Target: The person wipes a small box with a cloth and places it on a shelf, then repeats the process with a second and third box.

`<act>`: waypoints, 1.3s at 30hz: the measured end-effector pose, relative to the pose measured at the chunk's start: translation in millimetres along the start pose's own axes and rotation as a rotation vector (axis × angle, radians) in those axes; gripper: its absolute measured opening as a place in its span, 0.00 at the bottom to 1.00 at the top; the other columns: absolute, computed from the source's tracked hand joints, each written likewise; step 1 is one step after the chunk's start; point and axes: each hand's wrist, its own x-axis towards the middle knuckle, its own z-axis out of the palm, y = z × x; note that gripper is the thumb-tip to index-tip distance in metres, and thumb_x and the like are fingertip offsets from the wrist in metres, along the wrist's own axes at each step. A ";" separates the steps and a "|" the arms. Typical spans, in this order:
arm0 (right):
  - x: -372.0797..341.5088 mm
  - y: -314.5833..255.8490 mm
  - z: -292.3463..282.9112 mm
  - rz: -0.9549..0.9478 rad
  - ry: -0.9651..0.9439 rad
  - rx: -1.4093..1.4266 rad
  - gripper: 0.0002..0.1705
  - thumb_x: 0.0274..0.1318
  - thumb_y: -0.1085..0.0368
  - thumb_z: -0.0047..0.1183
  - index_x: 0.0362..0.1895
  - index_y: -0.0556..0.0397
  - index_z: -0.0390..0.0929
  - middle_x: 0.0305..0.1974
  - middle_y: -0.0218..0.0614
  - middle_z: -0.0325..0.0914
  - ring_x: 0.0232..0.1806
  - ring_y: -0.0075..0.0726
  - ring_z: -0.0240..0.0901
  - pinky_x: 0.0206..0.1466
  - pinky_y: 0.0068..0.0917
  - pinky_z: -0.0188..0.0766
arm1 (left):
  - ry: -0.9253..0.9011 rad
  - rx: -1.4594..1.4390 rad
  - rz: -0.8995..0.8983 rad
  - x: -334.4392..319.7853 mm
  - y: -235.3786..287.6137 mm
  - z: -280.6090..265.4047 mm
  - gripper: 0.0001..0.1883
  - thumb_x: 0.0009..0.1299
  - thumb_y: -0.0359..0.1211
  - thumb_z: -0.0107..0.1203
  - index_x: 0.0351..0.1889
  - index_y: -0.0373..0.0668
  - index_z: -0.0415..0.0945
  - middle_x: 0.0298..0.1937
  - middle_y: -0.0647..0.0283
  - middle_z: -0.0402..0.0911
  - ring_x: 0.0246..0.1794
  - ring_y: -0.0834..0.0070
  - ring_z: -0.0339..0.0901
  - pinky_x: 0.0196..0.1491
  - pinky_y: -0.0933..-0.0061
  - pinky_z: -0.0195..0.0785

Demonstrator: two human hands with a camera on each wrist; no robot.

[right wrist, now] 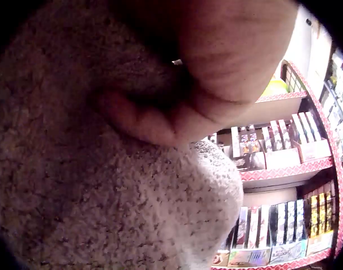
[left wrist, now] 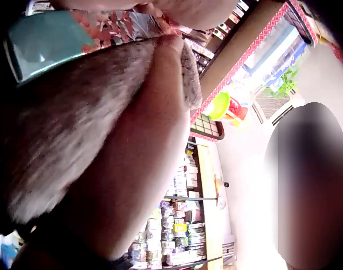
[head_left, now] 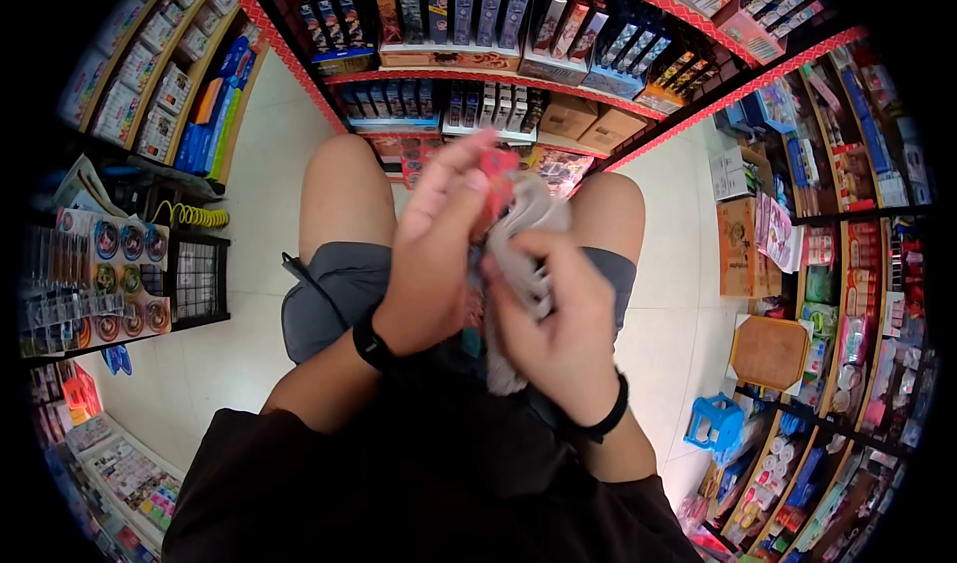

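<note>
In the head view a grey cloth (head_left: 530, 214) is bunched in the right hand (head_left: 563, 329), whose fingers curl round it. The left hand (head_left: 429, 254) holds a red patterned packet (head_left: 495, 179) at its upper end, against the cloth. In the left wrist view the packet (left wrist: 112, 28) shows a teal end (left wrist: 48, 45), with the cloth (left wrist: 76, 124) hanging beside it. The right wrist view is largely filled by the cloth (right wrist: 132, 197), with the right hand's bent finger (right wrist: 143, 121) pressed into it. Some fingertips are blurred or hidden.
Ahead stands a shelf unit (head_left: 449, 60) of upright boxes with red trim. More shelves (head_left: 857, 294) line the right side, near a blue stool (head_left: 715, 422) and a brown board (head_left: 770, 354). Hanging goods and a black wire rack (head_left: 199, 276) stand at left. The person's knees flank the hands.
</note>
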 end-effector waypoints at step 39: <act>-9.6 9.1 -3.5 0.179 -0.022 0.117 0.14 0.57 0.72 0.68 0.44 0.57 0.76 0.34 0.43 0.81 0.33 0.37 0.80 0.40 0.28 0.75 | -0.065 -0.107 -0.043 11.6 -7.9 -6.6 0.22 0.81 0.27 0.48 0.72 0.36 0.67 0.68 0.55 0.76 0.65 0.68 0.76 0.68 0.65 0.68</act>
